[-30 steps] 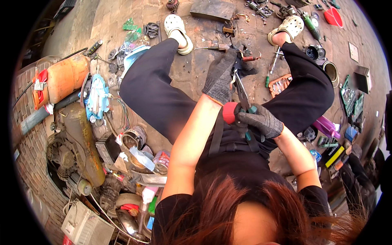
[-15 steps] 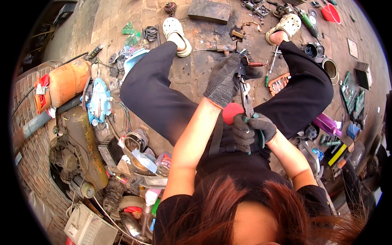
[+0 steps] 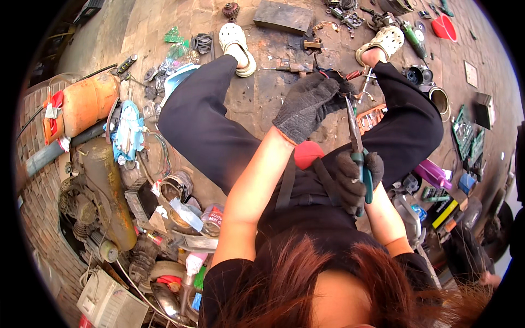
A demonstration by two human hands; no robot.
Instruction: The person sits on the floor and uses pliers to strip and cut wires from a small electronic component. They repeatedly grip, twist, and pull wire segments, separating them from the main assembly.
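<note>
My left hand [image 3: 306, 106], in a dark knitted glove, is closed around a small black part [image 3: 343, 85] above the ground between my knees. A reddish coil [image 3: 353, 75] and thin wires stick out at its far end; the fingers hide much of the part. In my gloved right hand [image 3: 350, 180], over my right thigh, are long-nose pliers [image 3: 355, 131] with green handles. Their jaws point away from me, tips close below the black part; I cannot tell whether they touch it. A round red thing [image 3: 308, 155] shows beside my left wrist.
A metal block [image 3: 283, 16], a hammer-like tool [image 3: 299, 68] and a green angle grinder [image 3: 414, 39] lie ahead. At left stand an orange gas cylinder [image 3: 90, 106] and a rusty cylinder [image 3: 109, 186] amid motor parts. An orange tool case [image 3: 372, 118] lies beside my right knee.
The pliers have come back toward me and to the right, now more upright in my right hand. My left hand has shifted slightly right with the black part and its coil.
</note>
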